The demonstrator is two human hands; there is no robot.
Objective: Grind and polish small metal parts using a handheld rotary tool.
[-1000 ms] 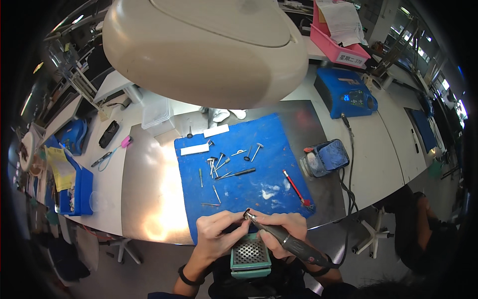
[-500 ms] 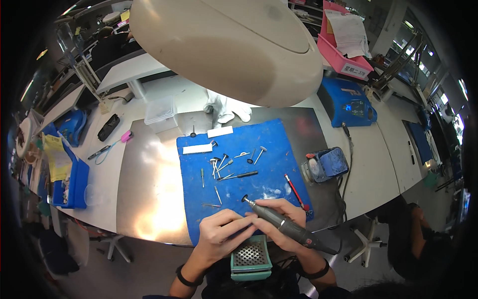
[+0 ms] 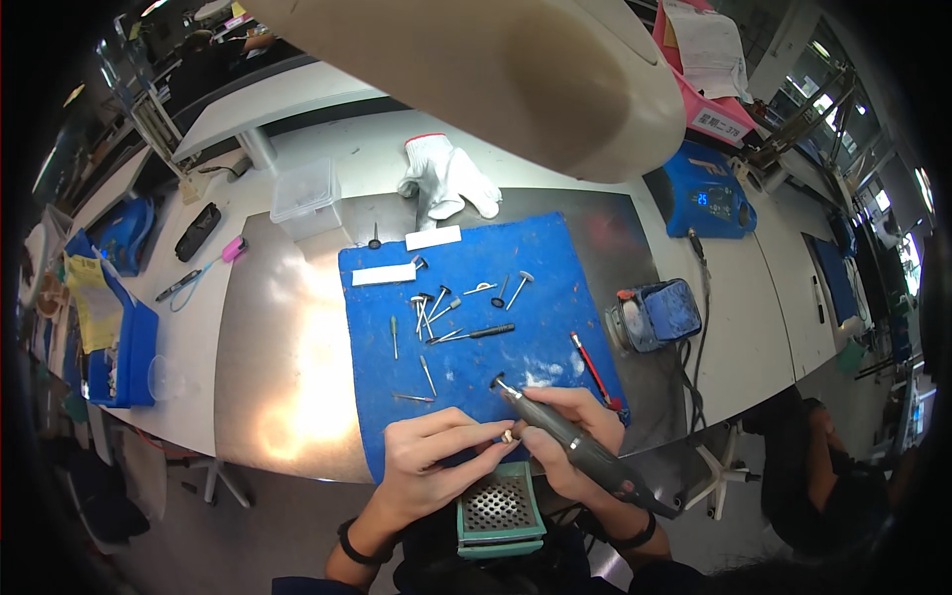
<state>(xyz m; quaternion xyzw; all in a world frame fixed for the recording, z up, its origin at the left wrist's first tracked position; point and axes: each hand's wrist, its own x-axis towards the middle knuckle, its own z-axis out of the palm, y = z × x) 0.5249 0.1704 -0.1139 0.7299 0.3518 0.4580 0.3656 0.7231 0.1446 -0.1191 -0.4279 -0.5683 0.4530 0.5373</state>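
My right hand [image 3: 567, 412] is wrapped round a dark grey rotary handpiece [image 3: 575, 443], which slants up and to the left. A small dark disc [image 3: 498, 381] sits on its metal tip, above the cloth and apart from anything. The fingertips of my left hand [image 3: 441, 454] pinch a small cream-coloured piece [image 3: 508, 435], too small to tell its kind. My right thumb is close beside that piece; whether it touches it I cannot tell. Both hands hover over a green tray with a perforated metal grate [image 3: 498, 504] at the table's near edge.
A blue cloth [image 3: 466, 367] carries several mounted bits [image 3: 421, 312], a dark-handled tool [image 3: 488, 333] and a red pen-like tool [image 3: 591, 365]. White gloves [image 3: 446, 178], a clear box [image 3: 303, 198], a blue control unit [image 3: 701, 198] and a blue-topped container [image 3: 662, 315] surround it. A large lamp hood [image 3: 535, 79] overhangs.
My hands have parted slightly, and the cream-coloured piece now shows between my left fingertips. The handpiece has shifted a little to the right. The whole view has shifted slightly.
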